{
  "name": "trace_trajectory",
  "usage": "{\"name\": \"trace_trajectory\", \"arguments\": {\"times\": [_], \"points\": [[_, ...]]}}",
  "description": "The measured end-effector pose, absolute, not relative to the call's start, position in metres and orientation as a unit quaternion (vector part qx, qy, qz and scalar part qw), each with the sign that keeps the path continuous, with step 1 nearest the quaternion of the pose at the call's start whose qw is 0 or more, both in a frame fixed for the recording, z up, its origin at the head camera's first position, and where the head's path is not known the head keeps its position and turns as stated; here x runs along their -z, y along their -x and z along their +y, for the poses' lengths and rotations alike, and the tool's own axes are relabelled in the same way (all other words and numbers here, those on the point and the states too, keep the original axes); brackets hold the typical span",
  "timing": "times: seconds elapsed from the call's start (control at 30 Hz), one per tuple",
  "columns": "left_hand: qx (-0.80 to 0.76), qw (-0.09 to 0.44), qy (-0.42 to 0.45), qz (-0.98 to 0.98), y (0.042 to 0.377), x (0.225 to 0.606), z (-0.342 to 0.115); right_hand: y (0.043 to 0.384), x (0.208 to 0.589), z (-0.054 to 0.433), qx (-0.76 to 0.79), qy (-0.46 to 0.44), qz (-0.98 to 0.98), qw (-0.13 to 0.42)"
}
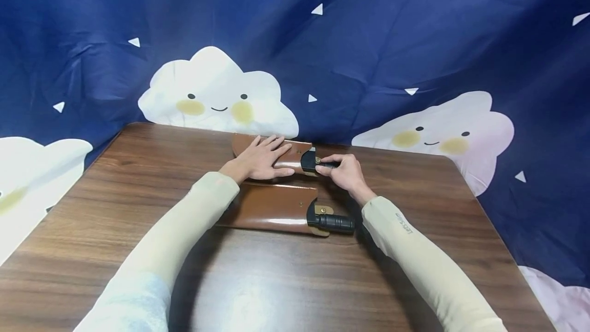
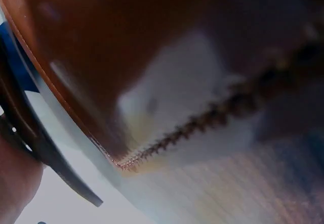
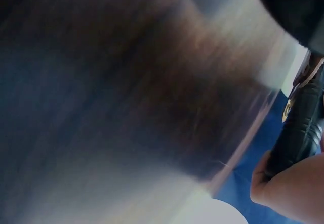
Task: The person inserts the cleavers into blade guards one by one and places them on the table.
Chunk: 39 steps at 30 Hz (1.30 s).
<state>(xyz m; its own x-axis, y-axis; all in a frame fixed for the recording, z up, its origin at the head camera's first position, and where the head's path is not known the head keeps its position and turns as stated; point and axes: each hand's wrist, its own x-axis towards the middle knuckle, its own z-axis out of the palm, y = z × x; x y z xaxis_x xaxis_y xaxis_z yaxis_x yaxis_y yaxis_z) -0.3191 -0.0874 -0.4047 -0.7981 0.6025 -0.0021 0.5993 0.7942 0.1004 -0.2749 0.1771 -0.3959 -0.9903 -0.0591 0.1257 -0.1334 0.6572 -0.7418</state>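
Two brown leather sheaths lie one behind the other on the table, each with a black handle sticking out at its right end. My left hand [image 1: 264, 160] rests on the far sheath [image 1: 293, 153] with its fingers spread. At that sheath's mouth, my right hand [image 1: 346, 172] pinches the black handle [image 3: 299, 125], fingertips right at the brass snap [image 1: 317, 160]. The near sheath [image 1: 272, 206] lies below my hands, its ribbed black handle [image 1: 338, 223] and snap strap [image 1: 324, 210] in plain view. The blades are hidden inside. In the left wrist view, glossy leather with a stitched edge [image 2: 187, 128] fills much of the picture.
The brown wood-grain table [image 1: 295, 281] stands against a blue curtain [image 1: 359, 40] printed with white smiling clouds. The far sheath lies close to the table's back edge. Light glares off the table's near middle.
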Motion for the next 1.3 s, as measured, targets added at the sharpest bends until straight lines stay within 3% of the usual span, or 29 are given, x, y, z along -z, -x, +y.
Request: {"name": "trace_trajectory", "arguments": {"times": [0.5, 0.97, 1.3], "points": [[-0.048, 0.102, -0.293, 0.95, 0.329, 0.41, -0.081, 0.286, 0.402, 0.179, -0.418, -0.035, -0.908, 0.006], [-0.044, 0.115, -0.281, 0.952, 0.321, 0.405, -0.075, 0.299, 0.403, 0.185, -0.396, -0.075, -0.915, -0.039], [-0.017, 0.103, -0.273, 0.956, 0.321, 0.406, -0.076, 0.297, 0.399, 0.182, -0.305, -0.102, -0.946, -0.03]]}}
